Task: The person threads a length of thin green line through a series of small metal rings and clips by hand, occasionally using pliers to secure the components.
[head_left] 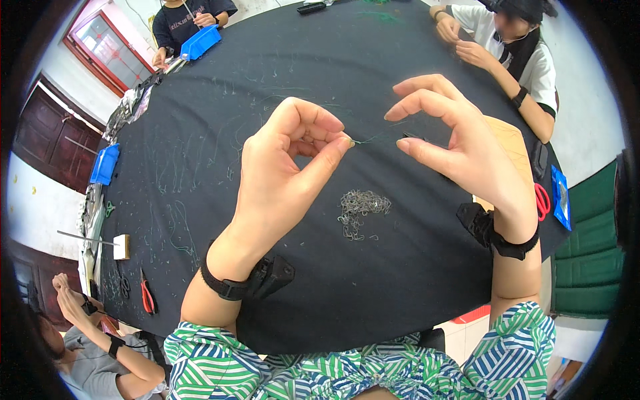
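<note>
My left hand point(277, 163) is raised over the table with thumb and forefinger pinched together. Thin green thread point(365, 141) sticks out from that pinch toward the right, in fine loose strands. Whether a small piece sits on the thread inside the fingertips is hidden. Across from it, my right hand point(467, 143) has its thumb and fingers spread apart around a gap, near the thread's loose ends. I see nothing held in it. Below and between both hands lies a pile of small bent metal wire pieces point(363, 208), shaped like hooks or loops.
Green thread scraps point(177, 223) litter the black-covered table point(320, 280). At left are red-handled pliers point(147, 295), a white block point(121, 247) with a rod and a blue bin point(105, 164). Red-handled scissors point(542, 202) and a blue packet point(560, 197) lie right. Several people sit around.
</note>
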`<move>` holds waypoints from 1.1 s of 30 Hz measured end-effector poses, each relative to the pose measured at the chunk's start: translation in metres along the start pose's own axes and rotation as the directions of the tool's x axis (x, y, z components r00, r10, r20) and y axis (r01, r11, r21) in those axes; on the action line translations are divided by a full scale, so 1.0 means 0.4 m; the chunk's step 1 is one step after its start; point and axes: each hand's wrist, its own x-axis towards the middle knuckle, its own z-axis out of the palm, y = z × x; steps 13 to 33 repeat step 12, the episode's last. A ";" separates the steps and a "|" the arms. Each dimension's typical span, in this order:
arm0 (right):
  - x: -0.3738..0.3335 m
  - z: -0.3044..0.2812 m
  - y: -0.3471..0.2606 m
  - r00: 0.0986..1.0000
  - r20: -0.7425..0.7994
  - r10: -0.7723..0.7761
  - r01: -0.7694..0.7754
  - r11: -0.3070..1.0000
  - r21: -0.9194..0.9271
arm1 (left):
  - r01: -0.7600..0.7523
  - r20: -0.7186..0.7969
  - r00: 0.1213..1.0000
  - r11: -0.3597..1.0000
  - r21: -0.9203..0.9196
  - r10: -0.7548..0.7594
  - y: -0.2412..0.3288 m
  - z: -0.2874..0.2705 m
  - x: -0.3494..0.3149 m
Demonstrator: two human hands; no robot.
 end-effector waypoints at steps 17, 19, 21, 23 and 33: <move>-0.001 0.015 -0.057 0.980 0.170 0.104 -0.119 0.990 0.080 | -0.024 -0.011 1.000 0.998 0.059 0.024 0.012 0.021 -0.006; -0.001 0.015 -0.057 0.980 0.170 0.104 -0.119 0.990 0.080 | -0.024 -0.011 1.000 0.998 0.059 0.024 0.012 0.021 -0.006; -0.001 0.015 -0.057 0.980 0.170 0.104 -0.119 0.990 0.080 | -0.024 -0.011 1.000 0.998 0.059 0.024 0.012 0.021 -0.006; -0.001 0.015 -0.057 0.980 0.170 0.104 -0.119 0.990 0.080 | -0.024 -0.011 1.000 0.998 0.059 0.024 0.012 0.021 -0.006; -0.001 0.015 -0.057 0.980 0.170 0.104 -0.119 0.990 0.080 | -0.024 -0.011 1.000 0.998 0.059 0.024 0.012 0.021 -0.006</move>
